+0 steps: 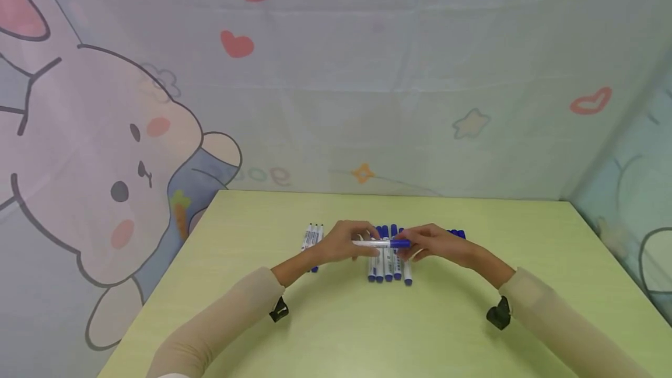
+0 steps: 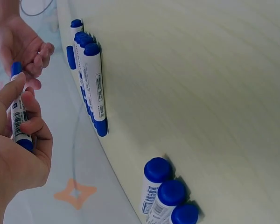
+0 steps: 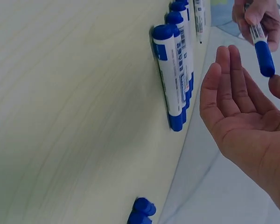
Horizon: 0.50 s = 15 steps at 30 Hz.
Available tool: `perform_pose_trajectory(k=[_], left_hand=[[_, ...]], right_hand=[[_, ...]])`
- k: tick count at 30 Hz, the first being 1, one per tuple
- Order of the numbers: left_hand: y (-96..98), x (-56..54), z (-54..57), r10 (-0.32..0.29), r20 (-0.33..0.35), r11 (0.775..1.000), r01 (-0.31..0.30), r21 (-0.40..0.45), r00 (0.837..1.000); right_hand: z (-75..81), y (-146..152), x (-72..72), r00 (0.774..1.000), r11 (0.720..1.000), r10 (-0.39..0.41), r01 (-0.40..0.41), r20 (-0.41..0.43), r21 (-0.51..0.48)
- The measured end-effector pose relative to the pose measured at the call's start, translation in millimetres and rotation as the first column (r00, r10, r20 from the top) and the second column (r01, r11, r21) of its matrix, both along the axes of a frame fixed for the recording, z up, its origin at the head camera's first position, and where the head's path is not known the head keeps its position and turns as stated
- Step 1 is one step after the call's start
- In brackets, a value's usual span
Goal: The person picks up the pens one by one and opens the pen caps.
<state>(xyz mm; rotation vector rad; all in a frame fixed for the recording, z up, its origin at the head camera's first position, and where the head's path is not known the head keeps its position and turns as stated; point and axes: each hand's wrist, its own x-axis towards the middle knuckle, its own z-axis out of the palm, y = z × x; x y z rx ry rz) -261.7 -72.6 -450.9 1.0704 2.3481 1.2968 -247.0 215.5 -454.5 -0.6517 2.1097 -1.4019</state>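
My left hand (image 1: 343,242) grips a white marker with a blue cap (image 1: 400,244) by its barrel, raised over the table. The right hand (image 3: 245,100) is beside the cap end, fingers extended and palm exposed. Its thumb is at the cap's tip; whether it touches, I cannot tell. Beneath both hands lies a row of capped blue-and-white markers (image 1: 388,267), partly hidden by them. Several uncapped markers (image 1: 312,237), dark tips pointing away, lie by the left forearm. Beyond the right hand are loose blue caps (image 1: 458,233), some of them hidden.
The pale yellow-green table (image 1: 336,325) ends at a hanging cloth backdrop (image 1: 336,104) printed with a rabbit, hearts and stars. Another cloth (image 1: 640,203) hangs along the right side. Dark wrist mounts (image 1: 499,312) hang under both forearms.
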Motion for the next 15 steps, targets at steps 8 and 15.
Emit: perform_pose_trajectory(k=[8,15], left_hand=[[0.7,1.7,-1.9,0.011,-0.095,0.999,-0.007,0.039,0.995],[4.7,3.4,0.6,0.014,-0.210,0.999,-0.005,0.042,0.978]], right_hand=[[7.8,-15,7.3,0.999,0.998,0.054,-0.054,0.006,0.017],[9.5,-15,6.1,0.990,0.992,0.129,-0.130,0.063,0.004]])
